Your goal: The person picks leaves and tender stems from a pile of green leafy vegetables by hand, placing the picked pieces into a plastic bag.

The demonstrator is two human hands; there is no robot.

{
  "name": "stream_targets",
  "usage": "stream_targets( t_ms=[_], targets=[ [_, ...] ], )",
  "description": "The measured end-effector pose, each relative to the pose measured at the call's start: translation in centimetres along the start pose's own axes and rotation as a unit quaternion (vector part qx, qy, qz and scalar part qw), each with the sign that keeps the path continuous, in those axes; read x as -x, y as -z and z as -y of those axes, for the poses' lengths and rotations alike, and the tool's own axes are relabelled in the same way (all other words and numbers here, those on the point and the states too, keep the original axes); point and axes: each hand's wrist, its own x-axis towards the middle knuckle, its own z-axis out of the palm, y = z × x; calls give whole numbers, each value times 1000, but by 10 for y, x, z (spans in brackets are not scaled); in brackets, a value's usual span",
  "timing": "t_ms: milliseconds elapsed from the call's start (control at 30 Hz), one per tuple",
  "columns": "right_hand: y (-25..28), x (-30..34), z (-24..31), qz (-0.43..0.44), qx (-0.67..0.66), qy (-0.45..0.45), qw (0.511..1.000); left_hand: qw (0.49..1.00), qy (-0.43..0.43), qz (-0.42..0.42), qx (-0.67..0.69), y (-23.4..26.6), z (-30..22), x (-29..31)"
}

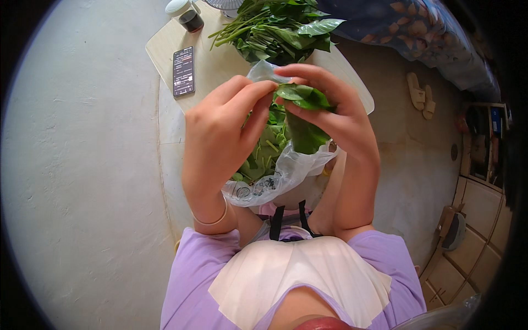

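Hands meet above the plastic bag [286,176]: I see right hand [335,118] fingers grasping leaves [304,96], left hand [220,132] pinching their tip, so trimmings drop inside.

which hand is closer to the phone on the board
Left. The left hand is raised just right of and below the black phone, pinching the green leaves. The right hand holds those leaves farther right, beyond the left hand.

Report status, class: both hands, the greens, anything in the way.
Left hand and right hand both pinching a leaf. Plastic bag of picked leaves beneath. Greens pile and phone on board beyond; nothing blocking.
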Motion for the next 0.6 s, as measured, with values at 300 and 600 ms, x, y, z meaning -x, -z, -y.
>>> stream_targets(
  t_ms=[300, 600],
  targets=[
    [-3, -5, -15, -40, -18, 41, 998, 1000, -16, -21, 14, -2, -1, -3],
    [-14, -8, -17, -60, -5, 92, 994, 995, 18, -60, 77, 0, -4, -4]
  ],
)
